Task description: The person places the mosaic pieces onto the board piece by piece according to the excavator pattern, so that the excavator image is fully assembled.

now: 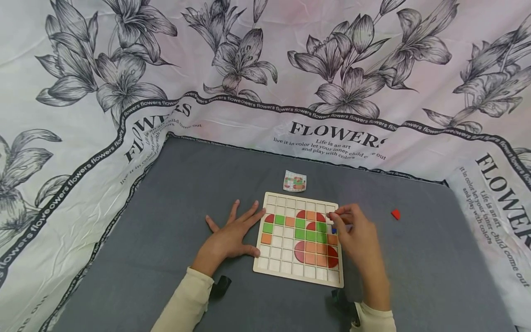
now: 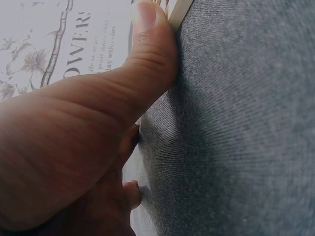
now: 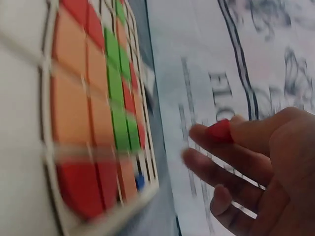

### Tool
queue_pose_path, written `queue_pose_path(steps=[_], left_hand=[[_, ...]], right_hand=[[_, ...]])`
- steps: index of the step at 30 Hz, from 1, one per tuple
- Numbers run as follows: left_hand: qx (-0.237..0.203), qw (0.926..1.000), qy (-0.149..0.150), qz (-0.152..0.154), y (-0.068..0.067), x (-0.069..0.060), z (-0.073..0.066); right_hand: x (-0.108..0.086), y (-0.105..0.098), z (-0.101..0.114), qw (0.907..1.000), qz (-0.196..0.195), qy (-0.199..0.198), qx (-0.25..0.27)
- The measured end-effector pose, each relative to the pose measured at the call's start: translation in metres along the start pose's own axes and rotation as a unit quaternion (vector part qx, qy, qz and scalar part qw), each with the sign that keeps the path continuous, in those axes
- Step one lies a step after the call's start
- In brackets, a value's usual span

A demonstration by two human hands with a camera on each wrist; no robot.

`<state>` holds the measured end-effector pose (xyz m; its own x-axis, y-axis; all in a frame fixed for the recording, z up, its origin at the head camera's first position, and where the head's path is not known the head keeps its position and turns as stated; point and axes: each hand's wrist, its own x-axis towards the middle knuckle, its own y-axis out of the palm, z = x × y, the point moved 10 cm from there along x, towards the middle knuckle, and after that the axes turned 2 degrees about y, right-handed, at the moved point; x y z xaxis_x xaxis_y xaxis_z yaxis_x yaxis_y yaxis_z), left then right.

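A pale wooden grid board [image 1: 274, 264] lies on the grey table, its squares partly filled with green, orange and red tiles. My left hand [image 1: 230, 237] is spread at the board's left side, with thumb and a fingertip touching the edge. Over the board's right edge, my right hand [image 1: 356, 230] pinches a small red tile [image 3: 219, 131] between thumb and index finger. Below that hand a blue tile [image 1: 334, 230] shows at the right column, partly hidden by fingers. In the right wrist view the red tile is held apart from the board.
Behind the board lies a small printed card [image 1: 295, 181] with a coloured grid pattern. A loose red tile [image 1: 396, 214] lies on the table [image 1: 423, 258] to the right. Flower-printed cloth [image 1: 249, 64] surrounds the back and sides.
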<state>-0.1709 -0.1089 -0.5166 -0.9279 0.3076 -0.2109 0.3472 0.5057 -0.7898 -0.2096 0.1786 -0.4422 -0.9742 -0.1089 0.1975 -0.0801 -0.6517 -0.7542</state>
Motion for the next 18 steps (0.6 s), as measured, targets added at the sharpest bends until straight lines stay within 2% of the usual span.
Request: queue_pose_path(steps=[2,6,12,18], left_hand=[[-0.003,1.0000,0.000,0.001,0.001,0.000,0.001],[-0.003,1.0000,0.001,-0.001,-0.001,0.000,0.000],[0.004,1.0000,-0.001,0.002,-0.001,0.001,0.000],[0.002,1.0000,-0.002,0.002,0.000,0.001,0.000]], right_hand=[[-0.003,0.009,0.015,0.9996,0.002,-0.028,0.007],[-0.008,0.029,0.037,0.9981,0.021,-0.046,0.036],[-0.017,0.062,0.052,0.9923,0.093,-0.029,0.076],[-0.024,0.080,0.067,0.9874,0.130,-0.066,0.062]])
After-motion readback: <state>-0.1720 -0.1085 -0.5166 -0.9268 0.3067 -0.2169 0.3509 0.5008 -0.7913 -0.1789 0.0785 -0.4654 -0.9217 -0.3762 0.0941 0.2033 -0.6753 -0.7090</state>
